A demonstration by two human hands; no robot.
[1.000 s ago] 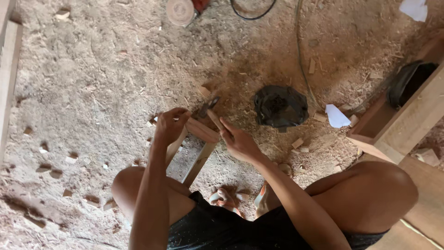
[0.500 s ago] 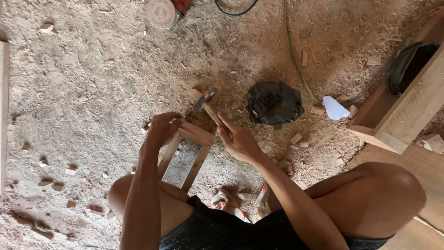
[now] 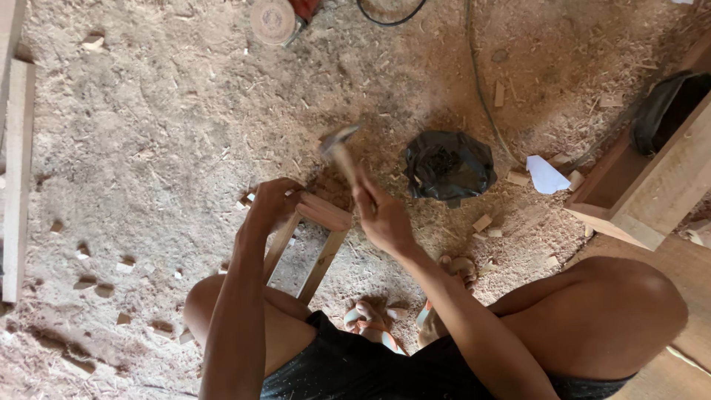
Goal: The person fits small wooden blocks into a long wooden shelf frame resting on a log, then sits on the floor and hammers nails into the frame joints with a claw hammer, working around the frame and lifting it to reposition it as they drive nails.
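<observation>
Fingers of the right hand (image 3: 384,219) are wrapped fully closed around the wooden handle of a hammer (image 3: 341,152). The grip sits low on the handle, so the head stands well out in front of the knuckles. The hammer head is blurred and raised above the floor, a little beyond the wooden frame (image 3: 311,237); I judge that such a low grip gives more swing.

Fingers of the left hand (image 3: 272,204) are curled together on the near corner of the frame, where a short crosspiece meets the two long slats. I cannot tell whether they pinch a nail there, because this spot is too small and partly hidden by the hand itself. The hand seems to hold the corner steady, so that the frame does not slide on the loose sawdust.

The frame lies on the sawdust floor (image 3: 148,148), between the person's bent knees, and its slats run back toward the body. This keeps it close to both arms.

Just beside the hammer, to the right, a crumpled black plastic bag (image 3: 448,167) sits open on the floor, near the right hand. Small wood offcuts (image 3: 481,222) lie scattered around it. Farther right stands a wooden box (image 3: 652,185). At the top edge lie a round disc tool (image 3: 272,21) and a black cable (image 3: 392,11), well apart from both hands.
</observation>
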